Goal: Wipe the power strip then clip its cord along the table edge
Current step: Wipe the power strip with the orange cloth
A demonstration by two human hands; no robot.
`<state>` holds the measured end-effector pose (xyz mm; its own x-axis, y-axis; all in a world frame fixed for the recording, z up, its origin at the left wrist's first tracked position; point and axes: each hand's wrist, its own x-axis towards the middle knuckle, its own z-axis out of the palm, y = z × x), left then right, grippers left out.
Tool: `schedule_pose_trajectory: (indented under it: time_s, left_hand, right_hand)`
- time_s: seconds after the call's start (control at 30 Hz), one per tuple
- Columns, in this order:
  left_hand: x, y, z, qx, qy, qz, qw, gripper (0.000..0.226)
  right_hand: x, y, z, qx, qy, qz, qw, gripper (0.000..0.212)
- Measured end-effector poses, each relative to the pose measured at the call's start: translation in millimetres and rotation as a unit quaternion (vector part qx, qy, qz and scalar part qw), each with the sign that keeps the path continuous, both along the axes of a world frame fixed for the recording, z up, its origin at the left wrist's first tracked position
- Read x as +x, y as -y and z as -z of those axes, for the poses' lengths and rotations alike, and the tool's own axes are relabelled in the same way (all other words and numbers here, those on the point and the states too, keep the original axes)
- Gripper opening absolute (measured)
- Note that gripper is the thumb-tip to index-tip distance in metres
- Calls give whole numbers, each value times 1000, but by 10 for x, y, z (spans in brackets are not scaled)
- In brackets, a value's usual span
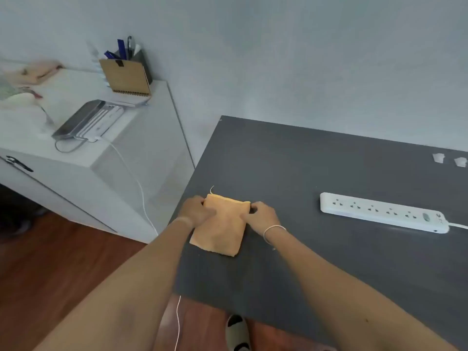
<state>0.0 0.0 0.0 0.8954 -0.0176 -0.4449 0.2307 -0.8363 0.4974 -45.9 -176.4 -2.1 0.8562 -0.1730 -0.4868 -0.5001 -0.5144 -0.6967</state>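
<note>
An orange cloth lies folded flat near the left edge of the dark grey table. My left hand pinches its far left corner and my right hand pinches its far right corner. The white power strip lies on the table to the right, well apart from both hands. Its white cord runs off the right edge of view. Two small clear cord clips sit near the table's far right edge.
A white cabinet stands to the left with a pen holder, a grey device and a white cable hanging down its side. Wooden floor shows below, with a slipper under the table's near edge.
</note>
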Motion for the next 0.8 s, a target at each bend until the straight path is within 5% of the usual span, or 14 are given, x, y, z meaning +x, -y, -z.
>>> schedule_pose_trajectory:
  time_s: [0.1, 0.2, 0.33, 0.4, 0.57, 0.8]
  left_hand:
    - [17, 55, 13, -23, -40, -25, 999, 15]
    - [51, 106, -11, -65, -89, -30, 994, 15]
    - [109, 170, -151, -191, -119, -66, 972, 25]
    - [137, 280, -259, -252, -121, -77, 957, 22]
    - [233, 792, -529, -334, -77, -85, 936, 21]
    - [263, 1720, -844, -386, -7, -85, 919, 47]
  right_hand:
    - [39, -92, 33, 18, -18, 53, 998, 16]
    - [75, -93, -2, 34, -67, 59, 995, 29]
    - [120, 39, -150, 149, -74, 99, 981, 13]
    - [138, 172, -228, 204, -58, 136, 968, 26]
    - [181, 720, -468, 250, 15, 175, 952, 22]
    - [119, 1613, -857, 238, 155, 242, 928, 29]
